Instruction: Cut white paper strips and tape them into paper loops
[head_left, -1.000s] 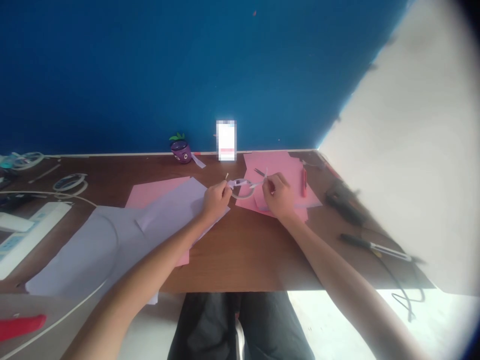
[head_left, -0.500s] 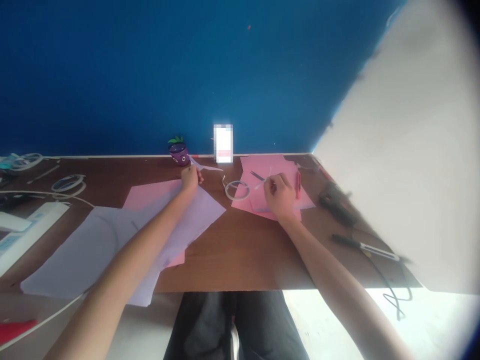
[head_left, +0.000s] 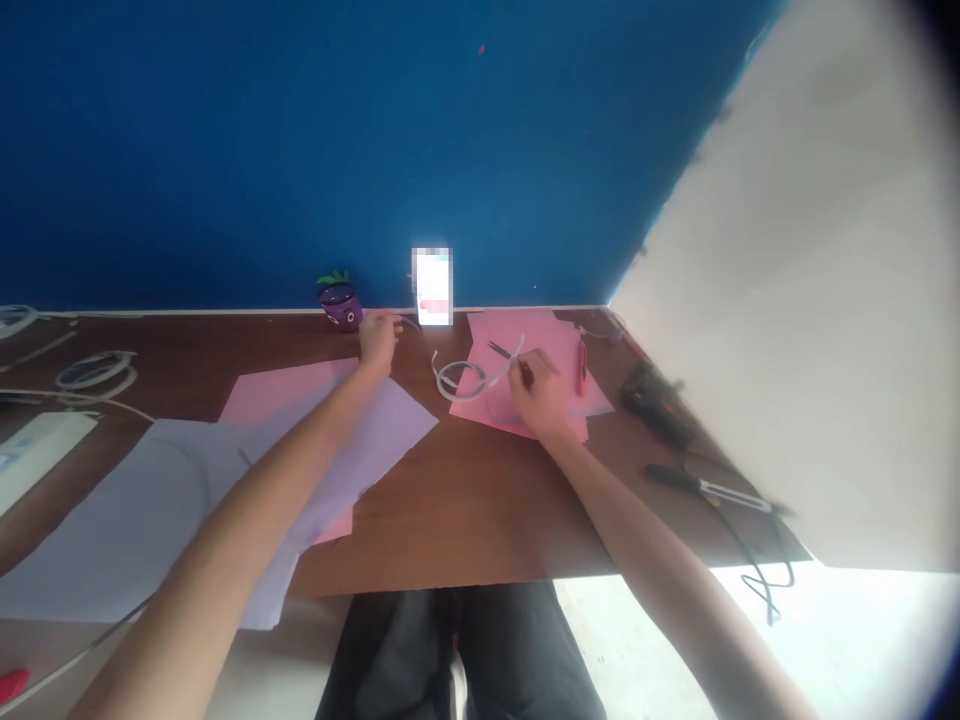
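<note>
My left hand [head_left: 379, 345] is at the back of the table, just right of a purple eggplant-like cup [head_left: 341, 308] with green leaves. Its fingers are pinched around a thin pale strip [head_left: 409, 321], mostly hidden by the hand. Over the pink sheets [head_left: 487, 335], my right hand [head_left: 537, 392] is closed on a thin white strip [head_left: 517, 348] that shows past its fingertips. Dark-tipped tweezers [head_left: 499, 349] lie just beyond these fingers. Left of the right hand rests a coiled white cable [head_left: 460, 382].
A lit phone [head_left: 433, 290] leans against the blue wall. A red pen [head_left: 582, 366] lies on the pink sheets. At right are a dark glue gun [head_left: 658, 405] and a black-handled soldering iron [head_left: 675, 478]. Lavender paper [head_left: 112, 510] and a white power strip [head_left: 45, 450] occupy the left.
The view has shifted slightly right. My left hand has turned and its pale strip shows less, now curving behind the fingers. My right hand stays over the pink sheets with its strip.
</note>
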